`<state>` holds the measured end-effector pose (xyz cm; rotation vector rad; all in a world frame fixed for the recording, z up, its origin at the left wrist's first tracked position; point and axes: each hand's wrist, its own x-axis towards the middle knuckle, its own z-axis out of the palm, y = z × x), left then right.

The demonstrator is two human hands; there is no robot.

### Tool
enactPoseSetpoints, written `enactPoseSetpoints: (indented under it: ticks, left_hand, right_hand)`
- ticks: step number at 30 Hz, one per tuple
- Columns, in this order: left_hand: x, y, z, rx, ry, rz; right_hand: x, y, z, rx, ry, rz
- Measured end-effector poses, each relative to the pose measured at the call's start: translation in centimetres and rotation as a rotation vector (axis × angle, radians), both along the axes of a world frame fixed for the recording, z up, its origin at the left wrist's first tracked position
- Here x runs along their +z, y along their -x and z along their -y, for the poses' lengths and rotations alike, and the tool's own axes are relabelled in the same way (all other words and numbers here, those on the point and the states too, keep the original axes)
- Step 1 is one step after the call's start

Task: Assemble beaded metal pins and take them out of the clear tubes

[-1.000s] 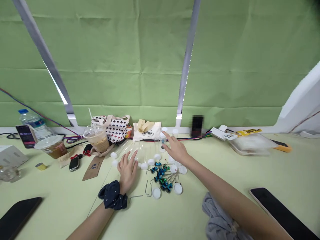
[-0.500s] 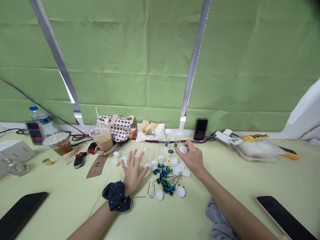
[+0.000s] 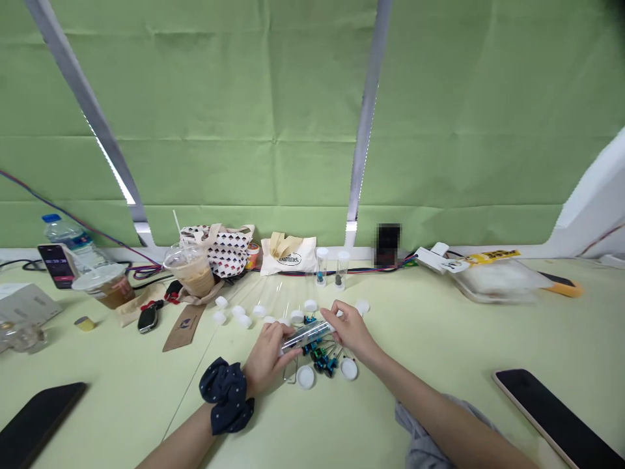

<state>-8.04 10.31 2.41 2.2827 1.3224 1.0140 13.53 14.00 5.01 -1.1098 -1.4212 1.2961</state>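
Observation:
A clear plastic tube [image 3: 306, 334] lies slantwise between my hands, above the pile of small parts. My left hand [image 3: 267, 357] is closed around its left end. At the tube's other end, the fingers of my right hand [image 3: 347, 329] are closed; whether a cap sits under them is hidden. Beneath the tube are small blue and green metal parts with thin stems [image 3: 325, 361]. White round caps [image 3: 349, 369] lie about the pile, another cap [image 3: 305, 377] near my left hand. Two upright capped tubes [image 3: 342, 270] stand behind, with small items inside.
More clear tubes with white caps [image 3: 260, 311] lie behind my left hand. Drink cups [image 3: 190, 270], a key fob [image 3: 148, 318] and a water bottle [image 3: 73, 238] stand or lie left. Phones [image 3: 551, 410] rest at both sides. A plastic package [image 3: 498, 280] is back right.
My left hand, spread over the tubes before, now grips a clear tube. My right hand has come from the standing tubes down and left to its other end. The view has shifted slightly.

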Motion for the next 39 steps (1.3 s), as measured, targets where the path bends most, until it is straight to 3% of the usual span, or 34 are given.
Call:
enactPoseSetpoints:
  ticks: [8,15,22,30,35,39]
  left_hand:
    - [1.5,-0.3,0.5,-0.099,0.278,0.150]
    - [1.3,-0.2,0.0,-0.170,0.458,0.346]
    - [0.9,0.6,-1.0,-0.301,0.842,0.585]
    - [0.8,1.8,-1.6,-0.245,1.040,0.787]
    - [0.8,1.6,-1.4,-0.145,0.961,0.822]
    - [0.7,1.2,-1.3,-0.111,0.866,0.755]
  right_hand:
    - [-0.9,-0.5,-0.4,0.082,0.010,-0.047]
    - [-1.0,-0.4,-0.3,0.092,-0.022,-0.098]
    - [-1.0,-0.9,-0.2,0.199,-0.201,-0.041]
    - [-0.5,-1.9,-0.6,0.280,-0.526,0.130]
    - [-0.3,-2.6,-1.5,0.226,-0.704,0.205]
    - [-0.4,-2.5,-1.6,0.280,-0.736,0.201]
